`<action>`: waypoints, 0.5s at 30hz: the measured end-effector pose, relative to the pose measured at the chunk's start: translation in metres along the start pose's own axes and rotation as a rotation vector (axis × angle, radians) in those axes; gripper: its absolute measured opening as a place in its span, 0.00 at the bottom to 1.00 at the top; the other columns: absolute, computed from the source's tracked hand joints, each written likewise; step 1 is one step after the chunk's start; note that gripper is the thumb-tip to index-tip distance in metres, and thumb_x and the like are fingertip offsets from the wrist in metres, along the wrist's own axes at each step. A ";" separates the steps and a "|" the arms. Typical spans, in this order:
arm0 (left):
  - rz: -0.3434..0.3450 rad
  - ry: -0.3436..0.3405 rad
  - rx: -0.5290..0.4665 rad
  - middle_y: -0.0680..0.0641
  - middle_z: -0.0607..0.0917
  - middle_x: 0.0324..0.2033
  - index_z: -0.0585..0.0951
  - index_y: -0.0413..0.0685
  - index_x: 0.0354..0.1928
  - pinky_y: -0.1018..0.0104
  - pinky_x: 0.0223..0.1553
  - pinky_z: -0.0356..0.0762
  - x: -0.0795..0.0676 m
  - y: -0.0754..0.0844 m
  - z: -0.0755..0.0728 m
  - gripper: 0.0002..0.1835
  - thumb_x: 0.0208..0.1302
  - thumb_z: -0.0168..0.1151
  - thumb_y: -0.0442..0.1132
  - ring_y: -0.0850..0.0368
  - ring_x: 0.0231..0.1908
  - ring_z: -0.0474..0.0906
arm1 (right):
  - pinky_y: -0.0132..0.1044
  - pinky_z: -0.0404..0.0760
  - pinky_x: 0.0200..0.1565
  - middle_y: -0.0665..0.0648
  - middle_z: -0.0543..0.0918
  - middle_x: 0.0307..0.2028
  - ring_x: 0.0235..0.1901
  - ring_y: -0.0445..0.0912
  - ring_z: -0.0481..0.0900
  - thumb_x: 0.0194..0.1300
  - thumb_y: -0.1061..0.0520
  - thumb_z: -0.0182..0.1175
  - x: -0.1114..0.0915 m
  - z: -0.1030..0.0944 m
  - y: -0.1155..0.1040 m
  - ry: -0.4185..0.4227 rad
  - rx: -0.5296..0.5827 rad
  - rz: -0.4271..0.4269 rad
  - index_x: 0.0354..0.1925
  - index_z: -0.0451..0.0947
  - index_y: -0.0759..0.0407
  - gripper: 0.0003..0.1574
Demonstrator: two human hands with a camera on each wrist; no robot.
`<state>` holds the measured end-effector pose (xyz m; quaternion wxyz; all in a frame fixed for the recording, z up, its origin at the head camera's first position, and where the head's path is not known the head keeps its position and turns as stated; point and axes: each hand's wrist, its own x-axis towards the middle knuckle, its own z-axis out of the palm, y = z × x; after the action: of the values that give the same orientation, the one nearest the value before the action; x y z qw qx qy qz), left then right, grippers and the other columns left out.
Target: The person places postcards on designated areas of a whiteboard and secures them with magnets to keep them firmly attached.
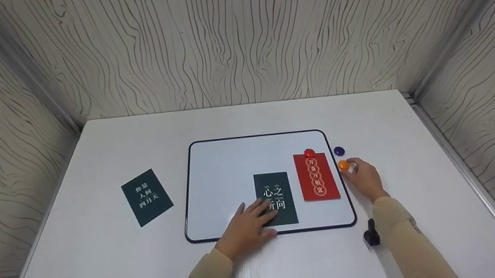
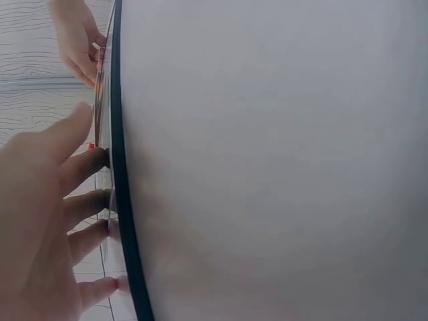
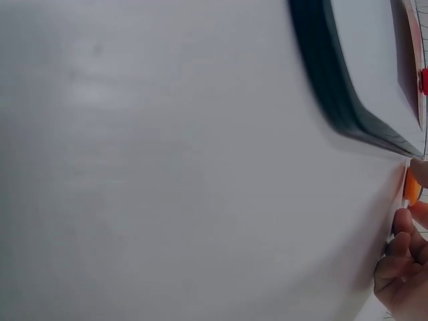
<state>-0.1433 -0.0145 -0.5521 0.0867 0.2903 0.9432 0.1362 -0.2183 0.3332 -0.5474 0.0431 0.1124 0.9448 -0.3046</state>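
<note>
A whiteboard (image 1: 219, 162) with a dark rim lies flat on the table. My left hand (image 1: 246, 229) has its fingers spread and its fingertips on a dark green card (image 1: 276, 179) with white characters, covering part of its left side. Beyond the board's right edge, my right hand (image 1: 363, 180) pinches an orange round magnet (image 1: 343, 164) between thumb and finger; the right wrist view shows the magnet (image 3: 412, 187) between them, close to the tabletop. A red card (image 1: 309, 183) lies on the board's right part with a red round magnet (image 1: 309, 153) at its top edge.
A dark purple round magnet (image 1: 339, 151) lies just behind the orange one. Left of the board, another dark green card (image 1: 152, 213) lies tilted on the white table (image 1: 93, 274). Patterned walls (image 1: 215, 42) enclose the table at the back and sides.
</note>
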 end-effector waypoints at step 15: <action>-0.009 -0.021 -0.008 0.56 0.63 0.73 0.68 0.67 0.68 0.45 0.75 0.55 0.000 0.000 -0.001 0.28 0.69 0.49 0.61 0.54 0.75 0.55 | 0.57 0.74 0.60 0.73 0.75 0.58 0.54 0.62 0.75 0.70 0.51 0.54 0.007 0.005 -0.003 0.009 -0.025 0.040 0.64 0.67 0.65 0.30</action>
<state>-0.1439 -0.0145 -0.5510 0.0985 0.2873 0.9429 0.1365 -0.2253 0.3289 -0.5506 0.0464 0.1323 0.9463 -0.2914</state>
